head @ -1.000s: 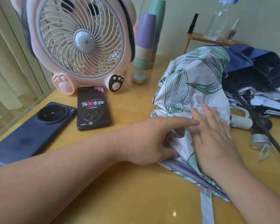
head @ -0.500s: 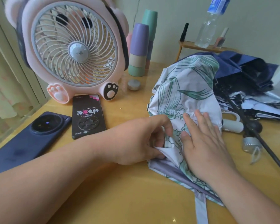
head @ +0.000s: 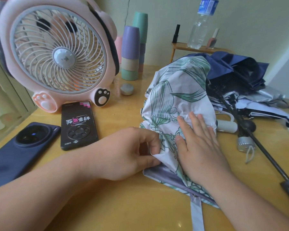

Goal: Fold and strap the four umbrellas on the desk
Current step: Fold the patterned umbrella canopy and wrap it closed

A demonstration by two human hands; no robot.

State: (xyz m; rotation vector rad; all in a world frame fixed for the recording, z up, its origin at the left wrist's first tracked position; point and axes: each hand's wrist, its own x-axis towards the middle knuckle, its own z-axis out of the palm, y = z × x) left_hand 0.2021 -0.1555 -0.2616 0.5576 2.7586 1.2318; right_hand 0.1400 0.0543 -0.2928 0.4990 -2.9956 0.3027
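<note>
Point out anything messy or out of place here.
Dark umbrellas lie in a tangled heap at the right, one black shaft jutting toward the near edge. The strap of the floral umbrella trails loose.

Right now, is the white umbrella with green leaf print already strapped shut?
Not strapped. Its grey strap lies loose on the wooden desk; the left hand pinches a fold of the bunched white canopy, the right hand presses it.

I see bare desk (head: pixel 123 205) open at six o'clock; fan (head: pixel 57 55) and black phone (head: pixel 78 125) block ten; navy umbrella heap (head: pixel 237 74) crowds two; a black shaft (head: pixel 270 157) bars four.
</note>
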